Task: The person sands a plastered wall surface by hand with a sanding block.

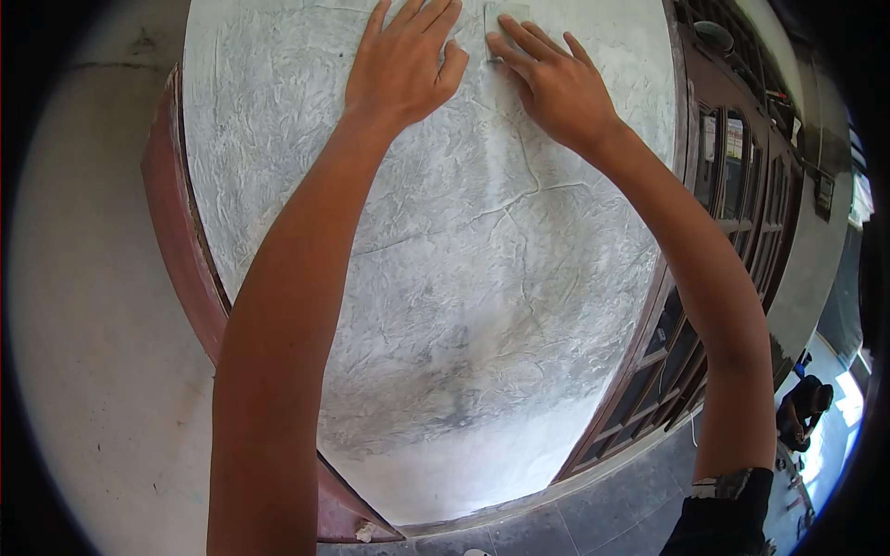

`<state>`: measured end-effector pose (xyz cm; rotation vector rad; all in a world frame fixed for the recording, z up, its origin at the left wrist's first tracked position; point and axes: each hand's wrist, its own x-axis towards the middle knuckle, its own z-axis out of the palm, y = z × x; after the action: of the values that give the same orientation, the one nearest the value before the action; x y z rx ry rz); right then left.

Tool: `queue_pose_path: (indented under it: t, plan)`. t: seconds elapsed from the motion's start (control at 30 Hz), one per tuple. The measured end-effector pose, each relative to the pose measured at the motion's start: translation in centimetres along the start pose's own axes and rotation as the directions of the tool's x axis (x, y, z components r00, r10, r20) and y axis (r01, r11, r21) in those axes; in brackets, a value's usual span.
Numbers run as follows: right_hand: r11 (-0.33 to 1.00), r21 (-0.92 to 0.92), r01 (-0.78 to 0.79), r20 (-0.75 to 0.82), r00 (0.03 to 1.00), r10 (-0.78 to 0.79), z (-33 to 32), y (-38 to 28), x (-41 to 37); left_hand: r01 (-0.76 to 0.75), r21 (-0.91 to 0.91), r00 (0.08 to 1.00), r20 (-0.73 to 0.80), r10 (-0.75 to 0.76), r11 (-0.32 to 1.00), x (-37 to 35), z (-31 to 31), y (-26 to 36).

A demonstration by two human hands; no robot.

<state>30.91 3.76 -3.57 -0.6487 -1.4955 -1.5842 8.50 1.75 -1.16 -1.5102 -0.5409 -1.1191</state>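
Note:
In the head view, my left hand [405, 67] lies against the rough grey-white wall [436, 269], its fingers stretched out and nothing in it. To its right, my right hand [564, 91] presses a small flat grey sheet, which looks like sandpaper [494, 20], to the wall. The fingers lie over the sheet and hide part of it. Around both hands the wall surface is streaked with ridges, and a branching crack-like line runs below them.
A reddish-brown wooden frame [171, 213] borders the wall on the left. Brown doors with glass panes [732, 167] stand on the right. Grey floor tiles [603, 514] show below. Another person [802, 412] sits or crouches at the far right, near small items on the floor.

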Motion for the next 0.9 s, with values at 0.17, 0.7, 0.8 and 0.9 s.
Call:
queue_pose_path:
  t: [0.17, 0.7, 0.8, 0.9]
  plan:
    - [0.979, 0.182, -0.094, 0.106, 0.991, 0.076, -0.3, 0.5, 5.3, -0.007, -0.073, 1.0, 0.018, 0.008, 0.997, -0.1, -0.1, -0.6]
    - [0.987, 0.06, 0.152, 0.047, 0.987, -0.155, -1.3, -4.4, -1.8, -0.001, -0.09, 1.0, 0.002, 0.001, 0.996, -0.3, -0.2, -0.6]
    - [0.999, 0.022, 0.042, 0.025, 0.999, -0.043, -0.8, -0.3, 2.5, 0.004, -0.092, 1.0, -0.006, -0.004, 0.996, -0.1, -0.2, -0.6]
    - [0.985, 0.08, -0.153, 0.217, 0.967, 0.133, -1.8, 0.2, 5.6, 0.01, -0.1, 1.0, 0.005, -0.009, 0.995, -0.1, -0.3, -0.6]
